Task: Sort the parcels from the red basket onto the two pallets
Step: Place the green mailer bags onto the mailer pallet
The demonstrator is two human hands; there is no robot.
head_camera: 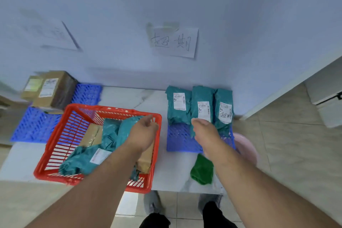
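The red basket stands on the pale table and holds teal bag parcels and brown cardboard parcels. My left hand hovers over the basket's right side, fingers loosely curled, holding nothing. The right blue pallet carries three teal bag parcels side by side at its far end. My right hand hangs over this pallet just in front of the middle bag, fingers hidden behind the hand's back. The left blue pallet bears brown boxes.
A green cloth lies on the table near its front edge. A pink tub sits right of the table. Paper signs hang on the wall above each pallet. My feet show below the table edge.
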